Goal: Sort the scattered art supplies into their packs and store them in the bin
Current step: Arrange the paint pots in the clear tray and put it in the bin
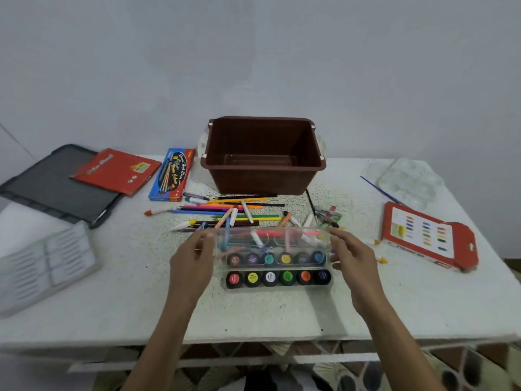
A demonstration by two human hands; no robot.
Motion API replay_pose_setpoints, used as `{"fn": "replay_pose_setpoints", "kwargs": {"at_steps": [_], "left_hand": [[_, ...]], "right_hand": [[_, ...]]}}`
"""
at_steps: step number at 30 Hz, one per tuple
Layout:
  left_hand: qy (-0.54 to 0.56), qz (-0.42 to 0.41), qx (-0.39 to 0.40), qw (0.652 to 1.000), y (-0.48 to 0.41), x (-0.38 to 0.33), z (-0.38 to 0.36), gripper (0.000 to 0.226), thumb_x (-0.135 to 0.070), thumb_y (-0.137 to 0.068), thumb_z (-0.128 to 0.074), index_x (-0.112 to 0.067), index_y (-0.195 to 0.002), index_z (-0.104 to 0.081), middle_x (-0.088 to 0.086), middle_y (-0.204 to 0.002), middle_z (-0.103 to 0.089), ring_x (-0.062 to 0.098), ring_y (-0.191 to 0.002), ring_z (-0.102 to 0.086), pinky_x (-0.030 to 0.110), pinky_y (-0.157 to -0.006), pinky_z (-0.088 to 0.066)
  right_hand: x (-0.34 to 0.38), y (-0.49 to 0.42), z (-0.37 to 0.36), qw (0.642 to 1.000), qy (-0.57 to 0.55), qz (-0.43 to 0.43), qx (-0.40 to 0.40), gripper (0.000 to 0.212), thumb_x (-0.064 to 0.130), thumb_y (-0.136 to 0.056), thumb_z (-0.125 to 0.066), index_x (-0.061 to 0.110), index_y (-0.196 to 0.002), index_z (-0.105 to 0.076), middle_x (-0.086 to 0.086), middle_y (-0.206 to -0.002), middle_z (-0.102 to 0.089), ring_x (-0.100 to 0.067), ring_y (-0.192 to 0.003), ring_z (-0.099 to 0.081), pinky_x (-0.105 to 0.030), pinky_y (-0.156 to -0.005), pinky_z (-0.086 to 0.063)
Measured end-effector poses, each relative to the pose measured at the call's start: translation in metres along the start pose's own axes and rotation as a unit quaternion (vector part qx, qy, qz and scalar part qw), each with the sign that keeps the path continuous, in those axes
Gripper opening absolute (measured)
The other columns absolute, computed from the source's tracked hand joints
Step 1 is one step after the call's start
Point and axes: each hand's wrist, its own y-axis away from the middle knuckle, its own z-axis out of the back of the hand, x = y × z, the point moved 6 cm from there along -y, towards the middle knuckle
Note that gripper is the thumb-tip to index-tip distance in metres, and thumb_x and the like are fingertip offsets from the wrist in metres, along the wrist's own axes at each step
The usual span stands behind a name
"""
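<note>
Closing the clear lid [272, 241] over the paint pack [277, 280] is the step in hand, as I'm reading it.

Table [141, 306] is carrying everything. Brown bin [263, 165] is sitting at 12 o'clock, mouth up, nothing showing inside. Paint pack is lying near table centre, just on the 6 o'clock side of the loose pencils and crayons [234, 210] and apart from the bin. Lid is hanging tilted over the far row of pots [270, 278]; the near row is sitting uncovered.

Left hand [194, 261] is pinching the lid's 9 o'clock end. Right hand [355, 261] is pinching its 3 o'clock end. Fingers are curled onto the edges on both sides.

Doing it well:
- Levelling the lid and lining both ends up with the tray rim before pressing.
- Checking every pot is seated flush, so the lid isn't riding on a cap.
- Pressing both ends evenly, not one corner first.
- Watching the 12 o'clock edge: crayons are lying close there and could be getting trapped underneath.

Hinged or loose lid: can't tell.
</note>
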Motion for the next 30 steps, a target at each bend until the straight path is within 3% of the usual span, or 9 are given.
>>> {"fn": "replay_pose_setpoints", "kwargs": {"at_steps": [4,9,12,15,18,20,22,26,30], "left_hand": [[0.059,0.006,-0.008,0.998,0.001,0.001,0.001,0.024,-0.038,-0.105,-0.036,-0.039,-0.096,-0.059,-0.015,-0.088,-0.064,0.004,-0.086,-0.062,0.027,-0.069,-0.046],[0.115,0.034,0.013,0.993,0.001,0.016,-0.003,0.029,-0.042,-0.100,-0.047,-0.024,-0.087,-0.064,-0.004,-0.087,-0.070,0.016,-0.089,-0.067,0.042,-0.083,-0.053],[0.104,0.035,0.018,0.994,0.002,0.019,-0.004,0.012,-0.032,-0.096,-0.059,-0.025,-0.089,-0.064,-0.007,-0.089,-0.070,0.012,-0.090,-0.066,0.036,-0.083,-0.054],[0.092,0.028,0.027,0.995,0.005,0.019,-0.005,0.004,-0.023,-0.093,-0.065,-0.027,-0.095,-0.063,-0.011,-0.094,-0.067,0.003,-0.090,-0.062,0.023,-0.073,-0.047],[0.071,0.025,0.050,0.996,0.006,0.023,-0.011,0.013,-0.017,-0.094,-0.065,-0.030,-0.098,-0.063,-0.014,-0.099,-0.066,-0.002,-0.091,-0.060,0.016,-0.068,-0.042],[0.047,0.019,0.070,0.996,0.006,0.027,-0.016,0.018,-0.015,-0.095,-0.063,-0.029,-0.105,-0.063,-0.017,-0.106,-0.062,-0.005,-0.091,-0.057,0.011,-0.066,-0.040],[0.009,0.000,0.090,0.996,0.007,0.029,-0.022,0.025,-0.013,-0.095,-0.061,-0.028,-0.115,-0.061,-0.013,-0.113,-0.057,-0.006,-0.090,-0.054,0.007,-0.064,-0.039],[-0.051,-0.034,0.121,0.991,0.012,0.035,-0.033,0.038,-0.008,-0.093,-0.060,-0.025,-0.126,-0.057,-0.005,-0.121,-0.051,-0.004,-0.093,-0.054,0.006,-0.062,-0.042],[-0.090,-0.064,0.122,0.986,0.014,0.035,-0.036,0.039,-0.009,-0.093,-0.060,-0.026,-0.128,-0.057,-0.005,-0.122,-0.049,0.005,-0.098,-0.056,0.015,-0.073,-0.046]], "right_hand": [[0.005,0.006,0.002,0.999,-0.028,0.029,0.000,0.020,0.029,-0.100,-0.052,0.033,-0.109,-0.070,0.008,-0.104,-0.071,-0.011,-0.093,-0.067,-0.026,-0.075,-0.051],[-0.001,0.008,0.006,0.996,-0.077,0.035,-0.025,0.018,0.024,-0.100,-0.054,0.015,-0.096,-0.068,-0.003,-0.097,-0.070,-0.018,-0.095,-0.067,-0.038,-0.089,-0.054],[-0.006,0.007,0.007,0.996,-0.076,0.043,-0.033,0.020,0.019,-0.096,-0.059,0.005,-0.084,-0.064,-0.018,-0.087,-0.062,-0.022,-0.086,-0.060,-0.047,-0.093,-0.050],[-0.013,0.005,0.007,0.997,-0.055,0.047,-0.035,0.021,0.019,-0.094,-0.063,0.003,-0.081,-0.062,-0.019,-0.082,-0.060,-0.028,-0.080,-0.058,-0.052,-0.089,-0.050],[-0.015,0.005,0.007,0.997,-0.028,0.061,-0.036,0.015,0.013,-0.094,-0.063,0.008,-0.079,-0.062,-0.011,-0.079,-0.063,-0.019,-0.074,-0.057,-0.035,-0.074,-0.049],[-0.015,0.006,0.006,0.997,-0.003,0.067,-0.036,0.014,0.011,-0.094,-0.062,0.011,-0.080,-0.063,0.002,-0.078,-0.066,-0.005,-0.072,-0.058,-0.020,-0.069,-0.044],[-0.018,0.005,0.002,0.996,0.037,0.076,-0.027,0.013,0.011,-0.094,-0.061,0.016,-0.083,-0.065,0.009,-0.082,-0.068,0.001,-0.077,-0.062,-0.014,-0.068,-0.045],[-0.030,0.009,-0.003,0.984,0.126,0.122,-0.014,0.021,0.009,-0.093,-0.062,0.027,-0.084,-0.065,0.008,-0.094,-0.065,0.000,-0.091,-0.061,-0.014,-0.079,-0.049],[-0.038,0.010,-0.004,0.968,0.196,0.157,-0.013,0.017,0.008,-0.093,-0.060,0.023,-0.094,-0.068,0.001,-0.101,-0.058,-0.008,-0.095,-0.060,-0.031,-0.082,-0.052]]}}
